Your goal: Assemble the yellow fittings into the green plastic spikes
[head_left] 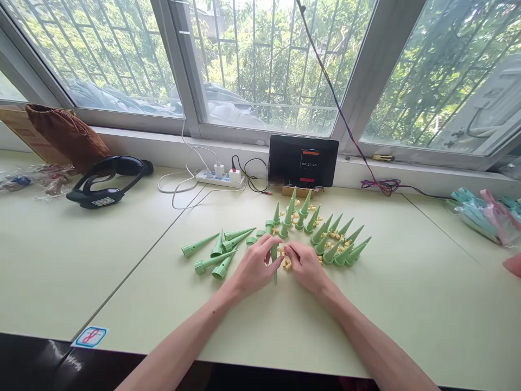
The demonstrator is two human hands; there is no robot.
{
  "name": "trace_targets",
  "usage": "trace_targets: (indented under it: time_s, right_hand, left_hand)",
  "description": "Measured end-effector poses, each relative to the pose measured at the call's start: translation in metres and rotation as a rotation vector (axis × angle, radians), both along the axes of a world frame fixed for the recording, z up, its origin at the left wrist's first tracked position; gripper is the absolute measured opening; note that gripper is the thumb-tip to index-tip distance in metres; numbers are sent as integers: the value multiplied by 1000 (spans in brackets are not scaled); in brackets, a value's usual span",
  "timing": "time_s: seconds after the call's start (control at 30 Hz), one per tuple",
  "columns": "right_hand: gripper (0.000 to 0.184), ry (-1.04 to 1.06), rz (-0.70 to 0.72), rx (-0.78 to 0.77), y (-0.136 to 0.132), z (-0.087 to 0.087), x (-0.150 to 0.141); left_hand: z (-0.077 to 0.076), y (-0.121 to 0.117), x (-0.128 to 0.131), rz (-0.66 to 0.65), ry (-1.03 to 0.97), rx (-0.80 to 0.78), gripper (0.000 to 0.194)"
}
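Note:
My left hand (255,262) is closed around a green plant watering spike (274,274), whose pointed end hangs downward. Close beside it, my right hand (306,265) pinches a small cream-coloured valve (280,250) against the spike's side; the fingers partly hide where the two meet. Several cream valves (287,266) lie on the table beneath my hands. Loose green spikes (215,260) lie on their sides to the left. Behind and to the right, a cluster of green spikes (321,244) stands tip up with cream valves among them.
A dark tablet (285,163) with a timer leans by the window. Left of it are a power strip (222,178), cables, a black headset (103,187) and a brown pouch (67,136). Bagged items (484,214) and part of another person's hand (513,265) are at the right.

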State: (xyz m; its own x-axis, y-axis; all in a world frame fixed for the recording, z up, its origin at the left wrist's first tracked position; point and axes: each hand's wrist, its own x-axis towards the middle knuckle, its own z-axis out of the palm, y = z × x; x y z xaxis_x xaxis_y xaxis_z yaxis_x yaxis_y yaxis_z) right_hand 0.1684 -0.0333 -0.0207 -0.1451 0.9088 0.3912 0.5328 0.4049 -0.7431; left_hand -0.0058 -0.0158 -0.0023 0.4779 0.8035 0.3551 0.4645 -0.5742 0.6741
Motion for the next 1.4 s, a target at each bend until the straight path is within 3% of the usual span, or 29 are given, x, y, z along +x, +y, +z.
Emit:
trace_targets:
  time_s: [0.3, 0.77, 1.4]
  right_hand:
    - [24, 83, -2, -28, -4, 8, -3]
    - [21, 58, 13, -26, -1, 2, 0]
    - [38, -74, 9, 8, 2, -1, 2]
  left_hand:
    - [-4, 1, 2, 70, -13, 20, 27]
    - [-4, 1, 1, 50, -8, 13, 27]
    - [-4, -1, 1, 11, -9, 25, 27]
